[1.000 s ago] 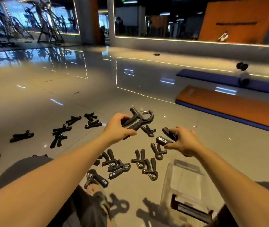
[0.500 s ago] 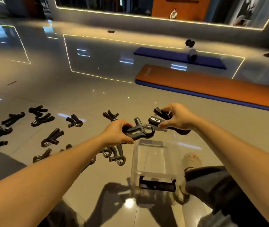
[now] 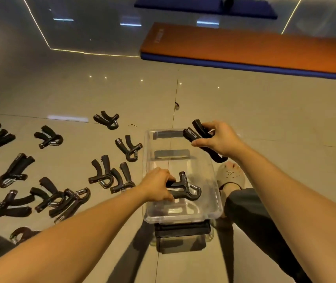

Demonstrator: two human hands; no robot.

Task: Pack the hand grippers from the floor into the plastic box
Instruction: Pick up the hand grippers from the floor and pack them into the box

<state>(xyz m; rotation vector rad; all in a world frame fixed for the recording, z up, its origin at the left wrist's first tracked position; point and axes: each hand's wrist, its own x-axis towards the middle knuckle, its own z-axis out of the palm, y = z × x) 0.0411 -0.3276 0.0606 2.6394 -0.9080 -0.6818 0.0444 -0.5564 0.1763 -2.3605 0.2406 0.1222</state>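
Black and sprung, a gripper (image 3: pixel 186 189) sits clasped in the left hand (image 3: pixel 156 185), inside the box (image 3: pixel 183 219); whether it touches the bottom I cannot tell. The right hand (image 3: pixel 219 139) clutches a second gripper (image 3: pixel 196 134) over the far rim. Best to lay the left one flat against a wall (tidy rows save room), then set the right one beside it. More grippers (image 3: pixel 129 149) lie on the floor (image 3: pixel 265 119) left of the left hand; an orange mat (image 3: pixel 244 48) lies well beyond the right.
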